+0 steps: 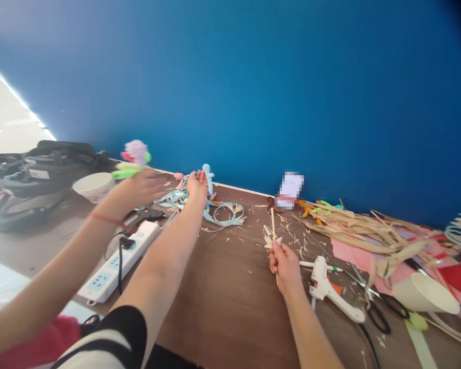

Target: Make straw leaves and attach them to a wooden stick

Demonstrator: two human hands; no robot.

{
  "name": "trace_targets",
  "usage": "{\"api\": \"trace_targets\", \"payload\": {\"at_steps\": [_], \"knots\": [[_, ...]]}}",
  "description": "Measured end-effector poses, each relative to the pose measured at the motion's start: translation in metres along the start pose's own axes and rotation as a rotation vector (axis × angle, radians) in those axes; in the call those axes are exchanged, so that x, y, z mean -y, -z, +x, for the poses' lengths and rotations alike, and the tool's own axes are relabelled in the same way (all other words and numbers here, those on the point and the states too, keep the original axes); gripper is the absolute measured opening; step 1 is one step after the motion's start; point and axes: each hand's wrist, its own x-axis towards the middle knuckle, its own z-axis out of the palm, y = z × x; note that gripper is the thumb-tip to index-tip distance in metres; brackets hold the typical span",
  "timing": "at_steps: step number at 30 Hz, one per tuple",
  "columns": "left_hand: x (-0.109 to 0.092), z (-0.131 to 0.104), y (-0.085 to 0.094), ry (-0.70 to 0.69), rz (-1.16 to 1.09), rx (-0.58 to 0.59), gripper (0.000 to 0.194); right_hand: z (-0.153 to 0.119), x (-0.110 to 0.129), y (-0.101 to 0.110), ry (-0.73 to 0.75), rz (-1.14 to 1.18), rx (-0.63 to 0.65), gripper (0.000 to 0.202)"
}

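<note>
My right hand [285,265] is closed around a thin pale wooden stick [273,223], which points up and away from me. Pointed straw-coloured slips [272,241] fan out like leaves around the stick just above my fingers. My left hand [197,185] reaches far forward with its fingers stretched, and no object shows in it. Just right of those fingers stands a small light-blue figure [208,179]; whether they touch, I cannot tell. Light-blue ribbon [225,214] lies curled on the brown table [215,287] beside that hand.
Another person's hand [144,184] is at left, by a pink-and-green fuzzy flower [135,154]. A power strip [119,264] lies between our arms. At right are a white glue gun [330,289], scissors [376,297], a paper cup [426,292] and dried husk strips [361,225].
</note>
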Motion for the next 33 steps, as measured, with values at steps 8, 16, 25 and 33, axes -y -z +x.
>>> {"api": "trace_targets", "payload": {"at_steps": [8,16,25,33], "knots": [[0.009,-0.004,-0.086,0.395,-0.369,-0.183,0.022,0.001,-0.001,0.003,0.01,-0.033,0.004,0.033],[-0.025,-0.01,-0.102,0.399,-0.446,-0.068,0.017,0.001,-0.001,0.003,0.015,-0.029,0.009,0.034],[-0.07,-0.021,-0.095,0.289,-0.428,0.081,0.017,0.002,0.002,0.003,0.088,0.035,-0.104,0.03],[-0.047,-0.108,-0.142,-0.104,0.483,0.597,0.018,-0.005,0.016,0.002,0.382,0.131,-0.349,0.027]]}}
